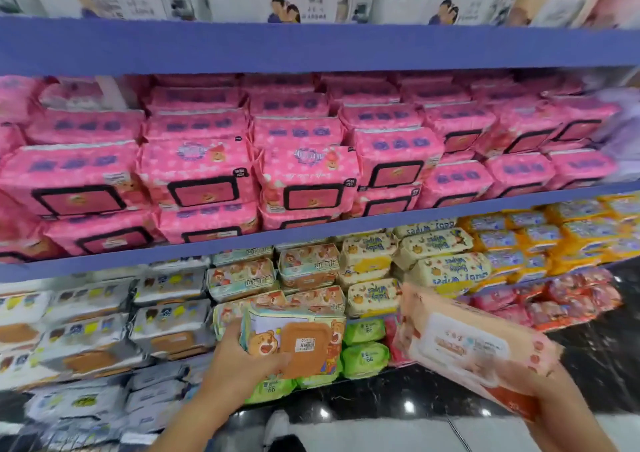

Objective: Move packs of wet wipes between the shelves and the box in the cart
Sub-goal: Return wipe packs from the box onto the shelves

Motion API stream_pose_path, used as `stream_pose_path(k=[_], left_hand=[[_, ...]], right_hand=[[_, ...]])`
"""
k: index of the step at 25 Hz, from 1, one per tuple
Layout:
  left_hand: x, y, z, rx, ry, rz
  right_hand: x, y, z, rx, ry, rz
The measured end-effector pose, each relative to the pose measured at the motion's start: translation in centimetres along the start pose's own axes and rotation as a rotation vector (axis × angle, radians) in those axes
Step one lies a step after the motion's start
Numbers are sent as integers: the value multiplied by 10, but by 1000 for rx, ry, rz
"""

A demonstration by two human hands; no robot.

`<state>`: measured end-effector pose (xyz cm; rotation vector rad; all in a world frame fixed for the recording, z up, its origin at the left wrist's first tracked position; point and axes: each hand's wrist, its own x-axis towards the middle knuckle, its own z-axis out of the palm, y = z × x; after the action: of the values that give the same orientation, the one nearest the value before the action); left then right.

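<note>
My left hand (239, 365) grips a wet-wipes pack with a cartoon bear and an orange lid (298, 344), held in front of the lower shelf's matching bear packs (242, 278). My right hand (540, 392) holds a peach-coloured wipes pack with a white lid (464, 341) by its lower right end, tilted, out in front of the shelves. The cart and the box are out of view.
Blue shelves (311, 233) carry rows of pink wipes packs (197, 174) at mid height. Below lie silver packs (104, 334) at left, yellow baby wipes (443, 264), green packs (363, 347), orange and red packs at right. A dark glossy floor (433, 399) runs under the shelves.
</note>
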<state>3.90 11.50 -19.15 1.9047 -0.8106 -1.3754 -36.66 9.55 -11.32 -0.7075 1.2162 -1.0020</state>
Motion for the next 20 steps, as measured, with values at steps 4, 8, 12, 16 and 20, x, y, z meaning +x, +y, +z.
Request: stream_pose_path(k=[4,8,12,16,20], left_hand=[[55,17,37,187,-83,70],[113,35,79,363,-105,189],[168,37,112,647,-102,344],[184,20,123,1004,-19,381],[170,6,128,1224,99,503]], right_hand=[[20,10,0,41,39,-22],[53,21,9,69,69,7],[88,19,-7,3,125,43],[108,4,-28,-98,118,82],[122,-8,-37,-127,71,112]])
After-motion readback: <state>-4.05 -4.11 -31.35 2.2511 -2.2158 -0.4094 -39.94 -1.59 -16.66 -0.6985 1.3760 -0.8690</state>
